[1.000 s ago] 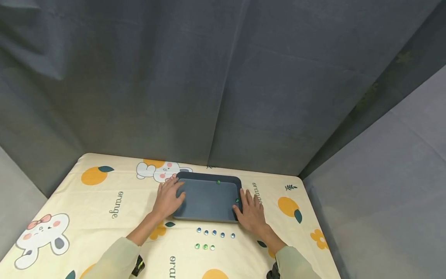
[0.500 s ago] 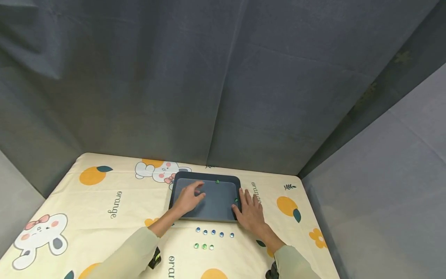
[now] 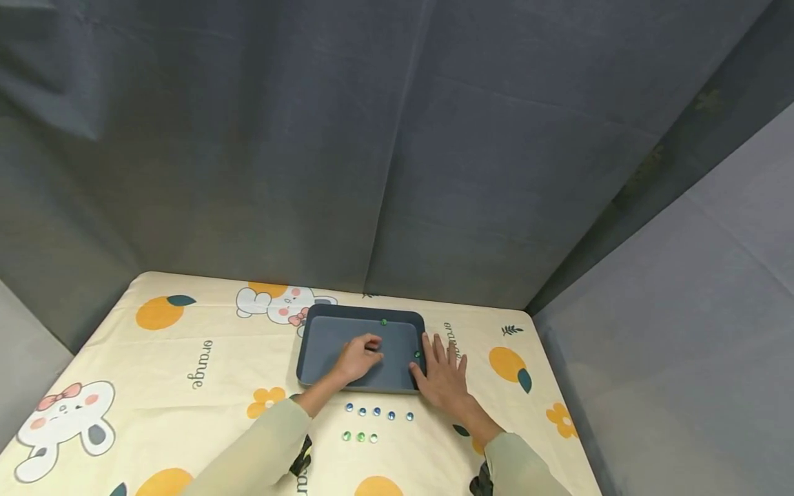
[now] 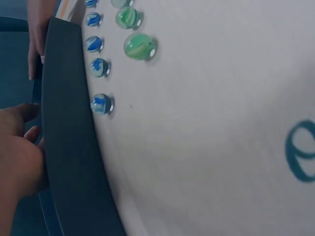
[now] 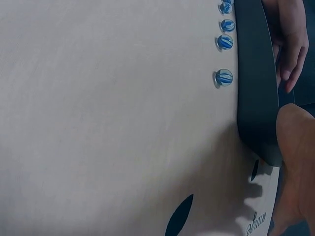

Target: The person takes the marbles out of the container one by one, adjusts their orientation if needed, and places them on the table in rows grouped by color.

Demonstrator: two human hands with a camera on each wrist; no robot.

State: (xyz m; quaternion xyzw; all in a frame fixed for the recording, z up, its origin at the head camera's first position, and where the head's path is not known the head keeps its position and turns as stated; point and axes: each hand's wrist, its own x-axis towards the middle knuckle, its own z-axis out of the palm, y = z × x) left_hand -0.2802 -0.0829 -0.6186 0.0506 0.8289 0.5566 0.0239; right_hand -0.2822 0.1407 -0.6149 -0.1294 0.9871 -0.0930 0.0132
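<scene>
A dark grey tray (image 3: pixel 319 348) lies on the table with two green marbles inside, one by the far wall (image 3: pixel 384 322) and one near the right side (image 3: pixel 418 355). Above the tray floor is my left hand (image 3: pixel 356 359), fingers loosely bent and nothing visible in them. My right hand (image 3: pixel 445 381) rests with spread fingers along the tray's right rim, thumb over the near right corner. In front of the tray runs a row of several blue marbles (image 3: pixel 377 411). Three green marbles (image 3: pixel 361 437) form a shorter row nearer me; in the left wrist view a green marble (image 4: pixel 140 46) shows a swirl.
A cream cloth (image 3: pixel 236 365) printed with oranges, flowers and rabbits covers the table. Grey curtains (image 3: pixel 260 172) hang behind it, and a lighter grey panel (image 3: pixel 682 310) stands on the right.
My left hand has left the tray's left rim and moved right across the tray to its middle, fingers bending more. My right hand stays at the right rim. The marbles have not visibly moved.
</scene>
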